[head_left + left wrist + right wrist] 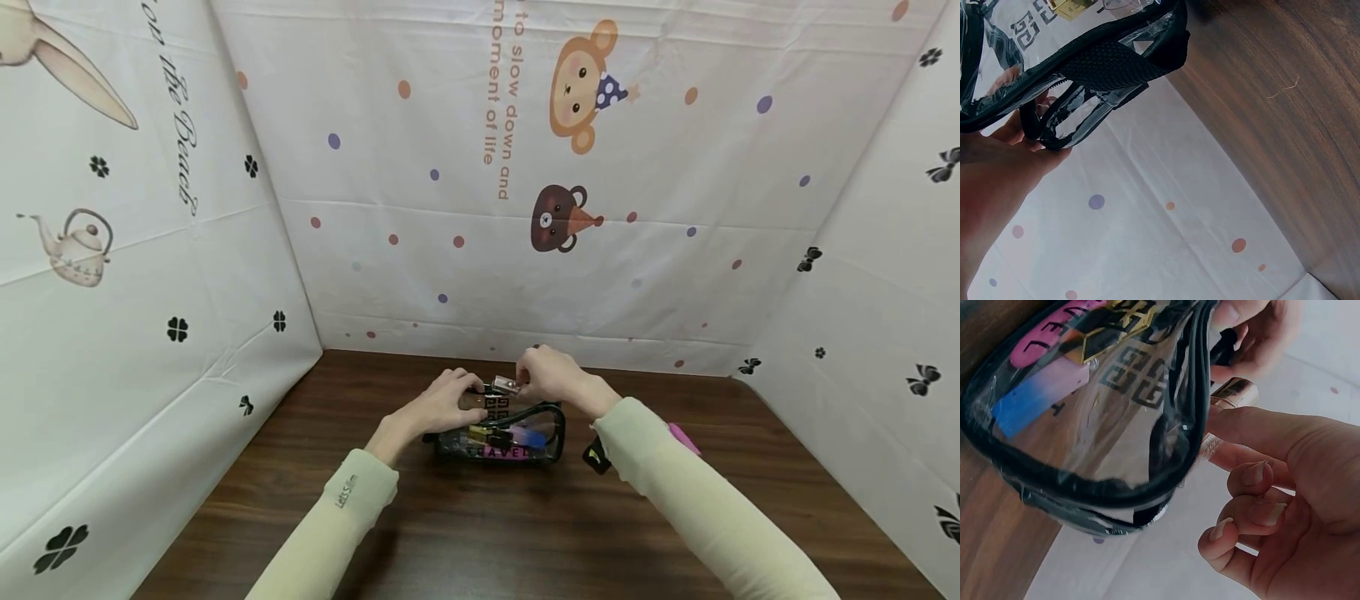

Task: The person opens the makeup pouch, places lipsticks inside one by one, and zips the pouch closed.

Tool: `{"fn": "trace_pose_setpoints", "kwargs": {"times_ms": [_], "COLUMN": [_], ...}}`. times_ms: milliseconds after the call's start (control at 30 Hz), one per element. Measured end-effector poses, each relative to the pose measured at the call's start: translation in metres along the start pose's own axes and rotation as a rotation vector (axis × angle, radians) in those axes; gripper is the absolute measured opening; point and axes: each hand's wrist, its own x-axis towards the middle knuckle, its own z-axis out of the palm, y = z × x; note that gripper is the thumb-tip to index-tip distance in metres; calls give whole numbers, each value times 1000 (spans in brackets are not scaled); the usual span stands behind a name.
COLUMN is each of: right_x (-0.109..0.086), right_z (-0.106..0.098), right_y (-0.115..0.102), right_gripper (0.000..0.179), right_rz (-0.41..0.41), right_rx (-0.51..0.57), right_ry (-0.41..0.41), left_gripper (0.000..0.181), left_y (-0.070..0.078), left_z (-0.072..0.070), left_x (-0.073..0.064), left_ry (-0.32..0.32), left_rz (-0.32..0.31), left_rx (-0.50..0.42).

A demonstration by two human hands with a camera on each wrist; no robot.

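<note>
A clear zip pouch [1129, 437] with black trim [1107, 65], dark square lettering and a pink label [1041, 340] stands on the table near the back. My left hand [442, 404] grips its upper edge at the left end. Between the thumb and finger of my right hand [551, 375] is a small tube with a shiny metallic end, which looks like a lipstick [1235, 394], at the pouch's top opening. The other right fingers are curled loosely. Through the clear wall show a blue-and-pink block [1038, 397] and a gold-and-black item [1088, 347].
Right of the pouch, a black item with a green mark [597, 457] lies partly behind my right sleeve. A pink thing [684, 437] shows past that sleeve. White printed cloth [450, 275] walls the brown wooden table [480, 542] at the back and both sides.
</note>
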Motion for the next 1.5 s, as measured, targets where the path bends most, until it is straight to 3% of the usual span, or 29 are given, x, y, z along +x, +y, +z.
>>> {"fn": "trace_pose_setpoints", "kwargs": {"times_ms": [267, 767, 1033, 1167, 1267, 1500], "right_x": [4, 3, -14, -28, -40, -70], "right_z": [13, 21, 20, 24, 29, 42], "right_y": [-5, -1, 44, 73, 96, 139], "right_gripper": [12, 7, 15, 16, 16, 14], "right_rz": [14, 11, 72, 142, 198, 338], "right_rx": [18, 34, 56, 68, 64, 60], "right_ry": [-28, 18, 181, 214, 177, -8], "left_gripper": [41, 42, 38, 38, 38, 38], "left_y": [1, 0, 1, 0, 0, -1], "left_z": [0, 1, 1, 2, 2, 1], "left_x": [1, 2, -1, -1, -1, -1], "left_ry": [3, 6, 5, 8, 7, 9], "left_rz": [11, 19, 19, 29, 31, 23], "left_rx": [-6, -19, -22, -16, -11, -14]}}
